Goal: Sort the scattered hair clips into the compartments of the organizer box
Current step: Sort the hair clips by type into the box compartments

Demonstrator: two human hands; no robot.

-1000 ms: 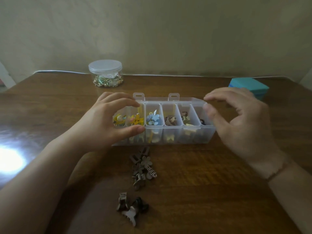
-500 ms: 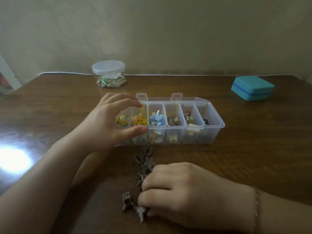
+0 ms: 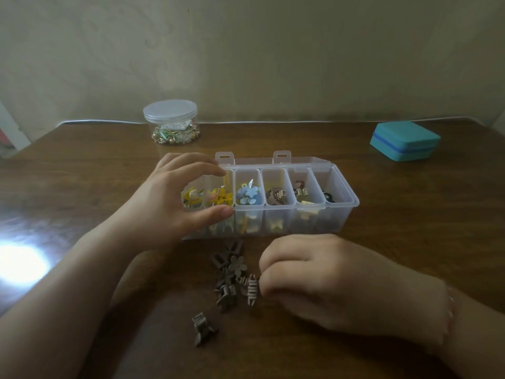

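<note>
From the head view, the clear organizer box [image 3: 340, 187] sits open in the middle of the brown wooden surface [image 3: 410, 242], its compartments holding yellow, blue, brown and dark clips. The left hand [image 3: 164, 212] grips the box's left end, fingers [image 3: 202, 166] curled over the far rim and thumb pressed against the near wall. Just in front of the box lies a cluster of brown hair clips [image 3: 229, 274], with a single brown clip [image 3: 202, 328] nearer the person. The right hand [image 3: 328, 283] is clenched, knuckles up, just right of the cluster; its fingertips touch a pale ribbed clip [image 3: 252, 291], though whether they pinch it is unclear. A lidded clear jar [image 3: 170, 121] and a teal case [image 3: 404, 139] stand farther back.
</note>
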